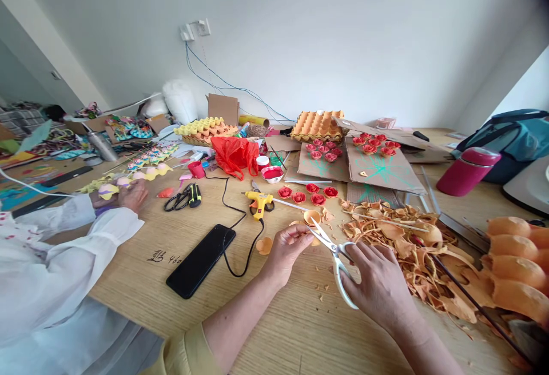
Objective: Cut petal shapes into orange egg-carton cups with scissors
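My right hand [380,280] grips a pair of scissors [342,283] with white handles, fingers through the loops. Its blades are parted and point up and left, beside the fingertips of my left hand [286,254]. That hand is closed in a pinch on a small piece of orange egg carton, mostly hidden by the fingers and blades. Just beyond the blades is an orange carton cup [311,216]. Another cut cup [264,245] lies left of my left hand. Several red-painted carton flowers [317,199] sit farther back on the table.
A yellow glue gun [259,204] and a black phone [201,260] lie to the left, the gun's cord looping between. Carton scraps [394,229] and an orange egg tray [512,249] occupy the right. At far left, a co-worker's hand [134,195] holds carton pieces. A pink bottle [467,170] stands behind.
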`<action>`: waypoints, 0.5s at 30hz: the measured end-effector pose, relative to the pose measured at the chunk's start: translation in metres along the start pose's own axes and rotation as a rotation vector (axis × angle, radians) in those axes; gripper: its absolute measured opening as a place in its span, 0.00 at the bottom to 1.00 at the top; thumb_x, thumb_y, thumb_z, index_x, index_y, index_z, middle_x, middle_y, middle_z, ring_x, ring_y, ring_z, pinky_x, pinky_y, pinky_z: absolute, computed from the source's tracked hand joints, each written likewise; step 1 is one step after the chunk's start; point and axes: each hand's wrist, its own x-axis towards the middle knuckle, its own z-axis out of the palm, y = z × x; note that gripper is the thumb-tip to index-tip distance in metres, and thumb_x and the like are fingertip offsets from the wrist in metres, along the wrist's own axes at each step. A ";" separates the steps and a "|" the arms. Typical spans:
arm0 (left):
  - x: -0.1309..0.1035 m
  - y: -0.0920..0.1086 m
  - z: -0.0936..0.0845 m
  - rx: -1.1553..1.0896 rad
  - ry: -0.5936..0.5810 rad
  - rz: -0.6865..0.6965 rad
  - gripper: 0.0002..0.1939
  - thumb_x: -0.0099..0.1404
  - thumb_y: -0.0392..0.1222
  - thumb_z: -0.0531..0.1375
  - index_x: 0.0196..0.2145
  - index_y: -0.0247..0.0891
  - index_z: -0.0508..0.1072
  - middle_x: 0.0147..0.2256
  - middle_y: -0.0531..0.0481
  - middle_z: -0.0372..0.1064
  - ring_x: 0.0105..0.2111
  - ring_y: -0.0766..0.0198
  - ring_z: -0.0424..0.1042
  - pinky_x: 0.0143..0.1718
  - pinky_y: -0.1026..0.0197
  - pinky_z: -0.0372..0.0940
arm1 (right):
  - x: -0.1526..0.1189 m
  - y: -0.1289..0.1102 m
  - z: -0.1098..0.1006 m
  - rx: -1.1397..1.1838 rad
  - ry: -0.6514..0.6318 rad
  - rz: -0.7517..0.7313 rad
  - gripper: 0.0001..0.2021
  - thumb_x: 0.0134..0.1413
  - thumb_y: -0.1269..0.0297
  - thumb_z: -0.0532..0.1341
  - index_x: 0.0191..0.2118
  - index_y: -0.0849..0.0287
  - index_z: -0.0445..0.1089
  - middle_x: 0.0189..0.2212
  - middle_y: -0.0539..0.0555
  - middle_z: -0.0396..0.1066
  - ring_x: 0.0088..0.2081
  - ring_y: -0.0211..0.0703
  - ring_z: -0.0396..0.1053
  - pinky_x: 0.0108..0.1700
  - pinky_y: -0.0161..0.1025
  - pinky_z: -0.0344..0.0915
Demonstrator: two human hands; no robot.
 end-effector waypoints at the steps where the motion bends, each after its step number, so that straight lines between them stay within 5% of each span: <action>1: 0.000 0.000 0.000 0.002 -0.007 -0.003 0.09 0.56 0.46 0.70 0.31 0.37 0.80 0.31 0.50 0.74 0.34 0.66 0.68 0.41 0.62 0.61 | 0.000 0.000 0.000 -0.002 -0.004 0.003 0.07 0.61 0.58 0.59 0.37 0.55 0.67 0.31 0.53 0.73 0.35 0.49 0.70 0.45 0.46 0.56; 15: -0.004 -0.005 0.003 -0.117 -0.062 -0.127 0.11 0.52 0.46 0.73 0.30 0.38 0.80 0.31 0.51 0.73 0.31 0.69 0.64 0.36 0.64 0.58 | -0.001 -0.002 0.000 0.016 -0.001 -0.025 0.09 0.57 0.57 0.61 0.39 0.56 0.66 0.36 0.55 0.72 0.40 0.52 0.70 0.52 0.50 0.55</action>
